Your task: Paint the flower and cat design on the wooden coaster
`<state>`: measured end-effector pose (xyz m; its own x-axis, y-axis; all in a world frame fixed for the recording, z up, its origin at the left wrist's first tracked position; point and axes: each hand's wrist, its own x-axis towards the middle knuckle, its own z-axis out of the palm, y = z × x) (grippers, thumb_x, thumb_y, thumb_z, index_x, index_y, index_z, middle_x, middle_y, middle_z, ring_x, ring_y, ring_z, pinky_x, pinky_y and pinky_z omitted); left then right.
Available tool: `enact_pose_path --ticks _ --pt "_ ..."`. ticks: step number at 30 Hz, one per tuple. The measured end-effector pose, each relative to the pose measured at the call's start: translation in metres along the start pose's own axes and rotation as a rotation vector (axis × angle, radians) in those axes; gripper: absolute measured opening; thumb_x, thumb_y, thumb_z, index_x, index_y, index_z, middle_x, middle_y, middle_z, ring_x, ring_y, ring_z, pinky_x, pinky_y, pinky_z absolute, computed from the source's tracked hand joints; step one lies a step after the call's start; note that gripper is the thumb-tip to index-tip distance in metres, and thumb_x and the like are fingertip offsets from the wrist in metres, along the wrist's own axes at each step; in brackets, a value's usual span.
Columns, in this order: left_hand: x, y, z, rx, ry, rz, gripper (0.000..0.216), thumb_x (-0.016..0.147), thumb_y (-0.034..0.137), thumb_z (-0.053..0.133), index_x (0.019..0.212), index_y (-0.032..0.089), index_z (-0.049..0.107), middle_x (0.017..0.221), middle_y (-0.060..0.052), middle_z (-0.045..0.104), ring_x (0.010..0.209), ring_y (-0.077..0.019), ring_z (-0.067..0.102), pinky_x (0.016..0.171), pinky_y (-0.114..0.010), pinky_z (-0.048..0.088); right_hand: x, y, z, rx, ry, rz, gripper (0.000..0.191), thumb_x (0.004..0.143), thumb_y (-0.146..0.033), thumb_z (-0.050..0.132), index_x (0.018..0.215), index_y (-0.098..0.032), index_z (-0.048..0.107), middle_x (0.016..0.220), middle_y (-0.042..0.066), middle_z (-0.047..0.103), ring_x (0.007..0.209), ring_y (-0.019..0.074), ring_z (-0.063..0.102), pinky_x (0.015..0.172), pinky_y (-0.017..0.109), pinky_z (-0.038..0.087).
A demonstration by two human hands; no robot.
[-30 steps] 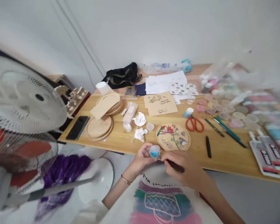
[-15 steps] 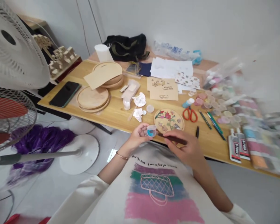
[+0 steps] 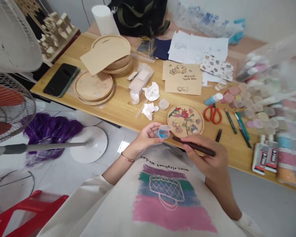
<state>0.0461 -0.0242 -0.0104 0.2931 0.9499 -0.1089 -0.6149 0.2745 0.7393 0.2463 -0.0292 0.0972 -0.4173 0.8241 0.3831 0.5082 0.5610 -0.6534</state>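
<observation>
My left hand (image 3: 149, 135) holds a small clear plastic cup (image 3: 163, 131) with bright blue stuff in it, tilted toward the right. In my right hand (image 3: 207, 156) is a dark brown tool handle (image 3: 199, 147), gripped like a pen. Its thin tip points at the mouth of the cup; whether it is inside I cannot tell. Just beyond both hands lies a round wooden disc (image 3: 186, 121) decorated with red flowers, green leaves and small figures. Crumpled white tissues (image 3: 151, 92) and a clear round lid (image 3: 164, 104) lie past my left hand.
Orange-handled scissors (image 3: 212, 114), a blue glue bottle (image 3: 213, 99), pens (image 3: 230, 121) and glue tubes (image 3: 260, 154) lie to the right, beside many small tubs (image 3: 258, 108). Wooden plates (image 3: 93, 86) and a phone (image 3: 61, 80) are left. A fan (image 3: 12, 39) stands at far left.
My view has tipped downward and come closer to the table. The dark tool has drawn slightly to the right, while my left hand still holds the cup.
</observation>
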Motion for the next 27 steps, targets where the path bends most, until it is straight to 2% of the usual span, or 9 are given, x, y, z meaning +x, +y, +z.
enact_pose_path --ticks 4,8,12,16,19,24,27 --pt "-0.0011 0.0005 0.0016 0.0 0.034 0.002 0.049 0.059 0.013 0.091 0.099 0.02 0.064 0.098 0.0 0.074 0.087 -0.0125 0.071 0.085 -0.026 0.054 0.0009 0.0058 0.0025 0.022 0.011 0.015 0.014 0.087 -0.017 0.066 0.098 -0.025 0.068 0.089 -0.001 0.075 0.079 0.0127 0.071 0.073 0.023 0.057" --pt "-0.0022 0.002 0.0041 -0.05 0.027 -0.016 0.048 0.06 0.012 0.09 0.1 0.021 0.064 0.099 0.0 0.075 0.092 -0.0152 0.073 0.084 -0.026 0.055 -0.0013 0.0047 0.0003 0.076 0.024 0.065 0.014 0.085 -0.016 0.067 0.094 -0.026 0.068 0.082 -0.004 0.074 0.072 0.0105 0.069 0.067 0.02 0.055" --pt "-0.0027 0.0029 0.0039 -0.028 0.031 -0.018 0.049 0.061 0.013 0.091 0.101 0.021 0.065 0.1 -0.001 0.075 0.093 -0.0157 0.074 0.082 -0.025 0.056 -0.0031 0.0047 0.0017 0.127 0.053 0.065 0.017 0.085 -0.016 0.067 0.098 -0.028 0.069 0.087 -0.003 0.074 0.077 0.0124 0.07 0.07 0.023 0.056" --pt "-0.0029 0.0039 0.0032 0.012 0.018 -0.027 0.048 0.061 0.016 0.091 0.101 0.021 0.066 0.102 -0.003 0.075 0.096 -0.0176 0.073 0.087 -0.029 0.056 -0.0042 0.0085 0.0039 0.142 0.001 0.106 0.015 0.086 -0.017 0.066 0.096 -0.028 0.07 0.086 -0.004 0.074 0.077 0.0117 0.07 0.069 0.022 0.056" --pt "-0.003 0.0042 0.0041 0.014 0.01 -0.02 0.047 0.062 0.015 0.09 0.102 0.021 0.067 0.103 -0.002 0.075 0.097 -0.0176 0.073 0.09 -0.03 0.055 -0.0049 0.0107 0.0033 0.138 0.028 0.12 0.013 0.086 -0.018 0.067 0.094 -0.027 0.071 0.082 -0.003 0.073 0.072 0.0121 0.069 0.066 0.023 0.056" --pt "-0.0038 0.003 0.0061 0.021 0.05 -0.011 0.047 0.059 0.017 0.092 0.1 0.021 0.069 0.1 -0.002 0.075 0.094 -0.0158 0.071 0.083 -0.025 0.054 -0.0049 0.0099 0.0019 0.13 0.003 0.131 0.011 0.086 -0.02 0.067 0.094 -0.026 0.072 0.081 -0.001 0.074 0.072 0.013 0.07 0.066 0.024 0.056" --pt "-0.0047 0.0023 0.0059 0.017 0.052 -0.023 0.047 0.059 0.018 0.092 0.101 0.021 0.071 0.099 -0.001 0.075 0.093 -0.0155 0.071 0.081 -0.025 0.055 -0.0047 0.0092 0.0014 0.126 0.042 0.147 0.009 0.086 -0.021 0.067 0.09 -0.027 0.072 0.08 -0.002 0.073 0.07 0.0122 0.069 0.065 0.023 0.056"
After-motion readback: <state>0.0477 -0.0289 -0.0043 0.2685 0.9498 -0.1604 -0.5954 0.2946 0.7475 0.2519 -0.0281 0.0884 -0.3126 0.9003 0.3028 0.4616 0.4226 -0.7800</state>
